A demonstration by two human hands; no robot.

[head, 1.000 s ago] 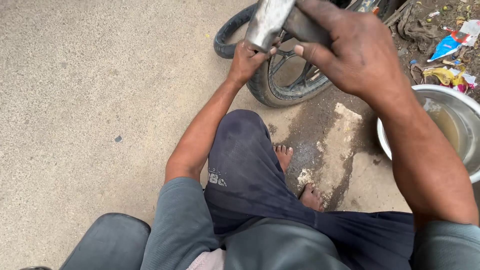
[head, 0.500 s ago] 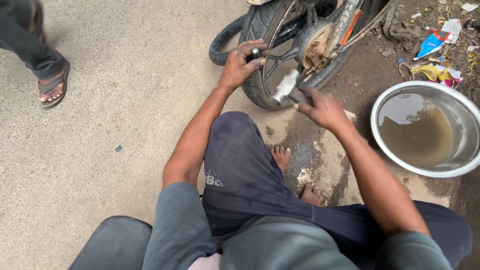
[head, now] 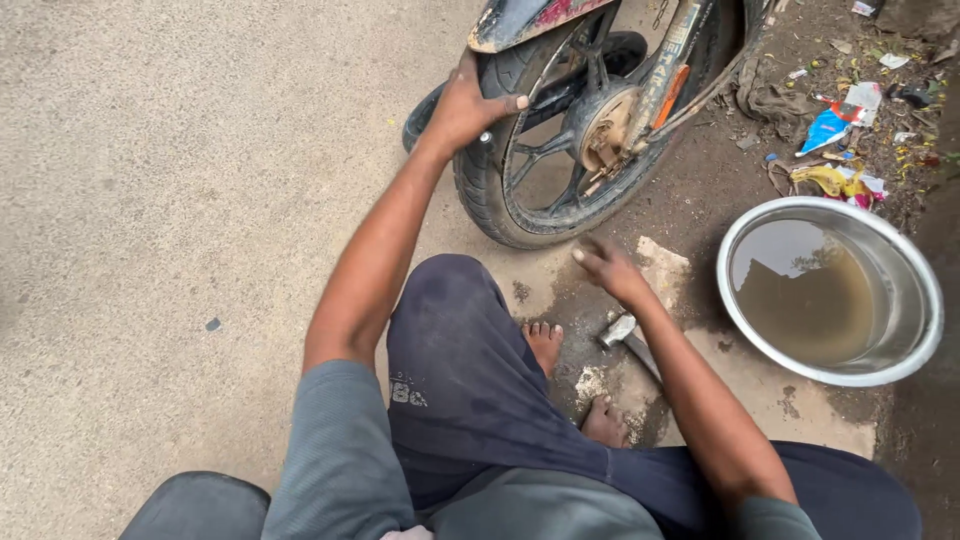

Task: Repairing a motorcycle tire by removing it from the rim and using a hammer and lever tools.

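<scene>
Head view, as I log it: left hand point(head: 468, 108) with its grip closed on motorcycle tyre point(head: 482, 195); right hand point(head: 608, 268) loose, holding nothing, above hammer point(head: 628, 340) on ground; steel water basin point(head: 925, 300) right.

One wheel point(head: 560, 150), one basin point(head: 905, 270), one hammer point(head: 628, 340).

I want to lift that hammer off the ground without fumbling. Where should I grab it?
Probably the handle of the hammer, from above and the right: it lies flat on the ground, head toward the wheel, its far end hidden under the right hand's forearm.
</scene>
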